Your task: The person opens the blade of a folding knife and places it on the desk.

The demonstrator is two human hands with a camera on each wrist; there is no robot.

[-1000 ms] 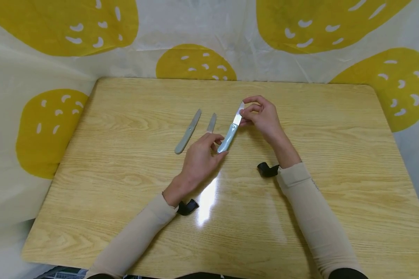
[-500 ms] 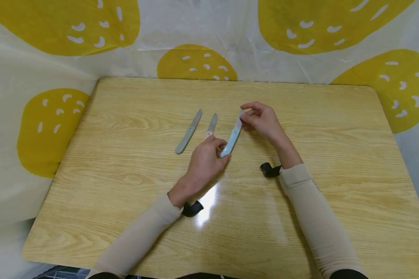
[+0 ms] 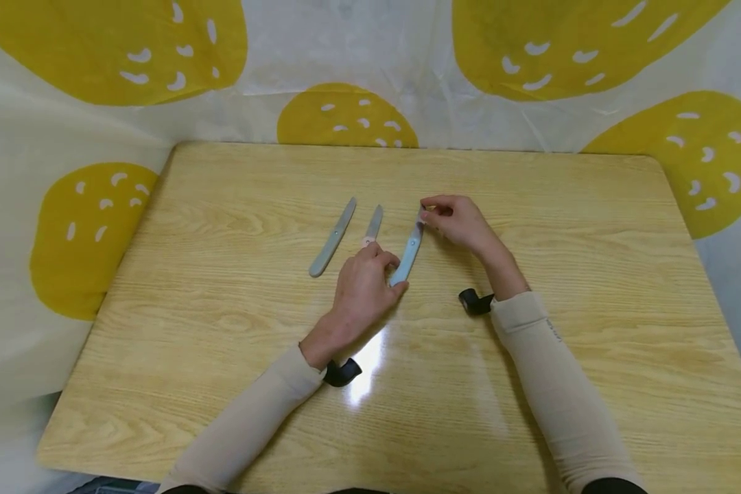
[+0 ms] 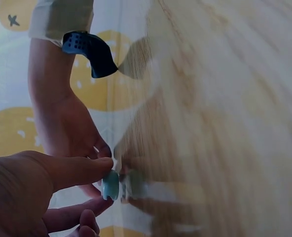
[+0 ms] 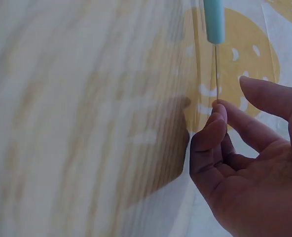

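In the head view my left hand [image 3: 367, 285] pinches the handle end of a small knife with a light-blue handle [image 3: 409, 257]. Left-wrist view: thumb and fingers lie around that blue end [image 4: 110, 185], close over its reflection. My right hand [image 3: 463, 223] is at the blade's tip. From the right wrist, a finger touches the thin blade [image 5: 216, 74], while the thumb [image 5: 264, 96] stands apart from it. Left of these, a knife with a pinkish handle [image 3: 373, 223] is partly hidden by my left hand. A grey-green knife [image 3: 333, 238] lies farther left.
A glossy wood-grain table [image 3: 593, 240] bears the knives. White sheeting with yellow shapes [image 3: 348, 113] hangs behind and beside it. Black curved pieces jut from both cuffs, left [image 3: 344, 372] and right [image 3: 474, 302].
Both hands have lowered the light-blue knife toward the table and a little nearer my body, beside the other two. My right thumb has come off the blade. The other knives stay put.
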